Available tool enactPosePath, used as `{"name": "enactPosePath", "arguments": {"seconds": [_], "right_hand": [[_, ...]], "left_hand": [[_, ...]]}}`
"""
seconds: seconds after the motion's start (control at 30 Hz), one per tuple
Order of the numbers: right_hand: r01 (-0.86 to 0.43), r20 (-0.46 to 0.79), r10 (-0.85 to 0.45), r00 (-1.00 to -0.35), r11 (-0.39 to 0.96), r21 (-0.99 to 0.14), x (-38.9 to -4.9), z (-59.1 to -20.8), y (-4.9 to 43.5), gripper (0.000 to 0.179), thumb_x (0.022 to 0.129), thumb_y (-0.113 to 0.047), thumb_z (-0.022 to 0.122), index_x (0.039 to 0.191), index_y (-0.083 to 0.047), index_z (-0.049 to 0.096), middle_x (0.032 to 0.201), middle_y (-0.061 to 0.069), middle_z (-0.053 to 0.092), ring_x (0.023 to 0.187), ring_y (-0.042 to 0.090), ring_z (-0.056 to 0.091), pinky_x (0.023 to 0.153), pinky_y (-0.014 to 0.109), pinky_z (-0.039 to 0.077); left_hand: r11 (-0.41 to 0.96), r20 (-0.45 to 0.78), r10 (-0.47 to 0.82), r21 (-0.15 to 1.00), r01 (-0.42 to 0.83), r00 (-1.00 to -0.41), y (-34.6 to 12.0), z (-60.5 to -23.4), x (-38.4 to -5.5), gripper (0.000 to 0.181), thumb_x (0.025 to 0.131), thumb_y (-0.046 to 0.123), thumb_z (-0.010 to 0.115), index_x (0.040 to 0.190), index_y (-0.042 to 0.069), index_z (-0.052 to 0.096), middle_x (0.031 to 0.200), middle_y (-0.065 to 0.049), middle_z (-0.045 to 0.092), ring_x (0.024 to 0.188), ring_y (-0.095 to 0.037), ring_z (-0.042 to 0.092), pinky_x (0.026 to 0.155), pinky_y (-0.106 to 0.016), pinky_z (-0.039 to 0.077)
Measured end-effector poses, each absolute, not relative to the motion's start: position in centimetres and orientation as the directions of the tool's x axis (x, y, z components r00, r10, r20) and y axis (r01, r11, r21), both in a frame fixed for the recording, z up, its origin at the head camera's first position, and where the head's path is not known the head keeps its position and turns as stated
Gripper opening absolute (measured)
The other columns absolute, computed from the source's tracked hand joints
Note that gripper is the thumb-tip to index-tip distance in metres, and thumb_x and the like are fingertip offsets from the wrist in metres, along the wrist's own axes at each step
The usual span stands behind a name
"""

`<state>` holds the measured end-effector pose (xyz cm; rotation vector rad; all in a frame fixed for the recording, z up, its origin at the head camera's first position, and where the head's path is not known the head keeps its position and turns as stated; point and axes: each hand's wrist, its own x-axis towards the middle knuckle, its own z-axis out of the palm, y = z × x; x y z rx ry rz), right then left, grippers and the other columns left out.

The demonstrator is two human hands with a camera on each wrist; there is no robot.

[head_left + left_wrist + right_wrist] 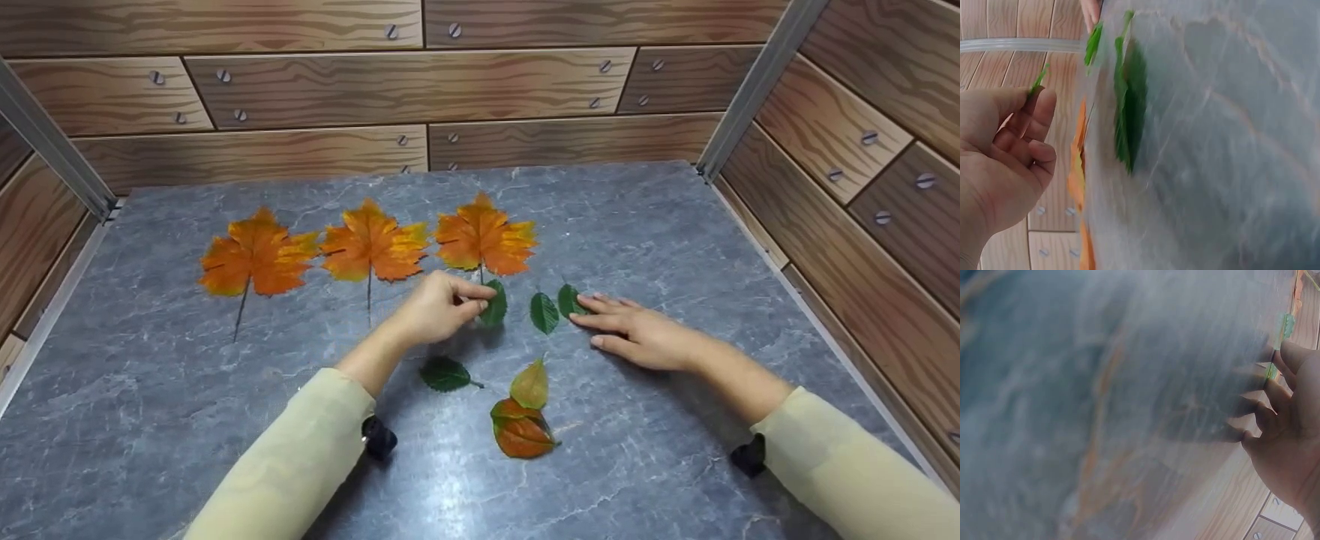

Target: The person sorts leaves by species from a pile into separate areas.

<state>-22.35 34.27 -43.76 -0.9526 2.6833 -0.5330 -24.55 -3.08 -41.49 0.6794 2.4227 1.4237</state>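
My left hand pinches a green leaf between thumb and fingertips, just below the rightmost orange maple leaf. In the left wrist view the same leaf shows edge-on as a thin green strip. My right hand lies palm down with fingers spread, its fingertips over the right edge of another green leaf. Between the two hands a green leaf lies flat on the table. Nearer to me, below the left hand, rests a darker green leaf with its stem to the right.
Two more orange maple leaves, one in the middle and one at the left, continue the row at the back. A yellow-green leaf overlaps a red-green leaf at the front. Wood-patterned walls enclose the grey marbled table.
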Motion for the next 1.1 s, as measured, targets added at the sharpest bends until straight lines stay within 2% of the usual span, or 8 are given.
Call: {"name": "enactPosePath", "arguments": {"seconds": [0.13, 0.47, 0.73, 1.1], "right_hand": [[-0.557, -0.105, -0.645, -0.757, 0.721, -0.413, -22.4, -43.8, 34.3, 0.051, 0.113, -0.036, 0.053, 0.161, -0.021, 0.049, 0.173, 0.007, 0.028, 0.160, 0.038, 0.021, 0.127, 0.064, 0.013], [-0.555, -0.109, -0.639, -0.761, 0.729, -0.401, -22.3, -43.8, 34.5, 0.051, 0.113, -0.036, 0.053, 0.161, -0.021, 0.049, 0.173, 0.008, 0.029, 0.160, 0.039, 0.022, 0.126, 0.064, 0.014], [-0.542, -0.115, -0.632, -0.767, 0.733, -0.412, -22.3, -43.7, 34.4, 0.050, 0.113, -0.037, 0.054, 0.161, -0.022, 0.050, 0.173, 0.006, 0.029, 0.160, 0.037, 0.022, 0.127, 0.064, 0.013], [-0.538, -0.117, -0.629, -0.768, 0.734, -0.414, -22.4, -43.9, 34.3, 0.051, 0.113, -0.038, 0.053, 0.162, -0.024, 0.049, 0.174, 0.004, 0.029, 0.160, 0.035, 0.021, 0.127, 0.063, 0.012]], "left_hand": [[0.425, 0.000, 0.498, 0.872, 0.243, -0.867, -1.9, -42.1, -24.5, 0.029, 0.105, 0.011, 0.069, 0.133, 0.011, 0.076, 0.126, -0.010, 0.076, 0.079, -0.025, 0.076, 0.054, -0.025, 0.047], [0.501, -0.074, 0.437, 0.848, 0.173, -0.897, 0.2, -43.0, -24.6, 0.029, 0.103, 0.012, 0.073, 0.131, 0.011, 0.078, 0.126, -0.010, 0.076, 0.072, -0.014, 0.072, 0.063, -0.028, 0.057], [0.518, -0.051, 0.449, 0.829, 0.214, -0.892, 1.0, -43.4, -24.7, 0.026, 0.102, 0.009, 0.073, 0.127, 0.006, 0.079, 0.108, -0.010, 0.079, 0.072, -0.013, 0.070, 0.068, -0.028, 0.058], [0.548, -0.016, 0.473, 0.788, 0.280, -0.881, 1.2, -43.6, -25.0, 0.023, 0.101, 0.009, 0.073, 0.123, 0.005, 0.081, 0.107, -0.010, 0.079, 0.090, -0.020, 0.069, 0.080, -0.034, 0.057]]}}
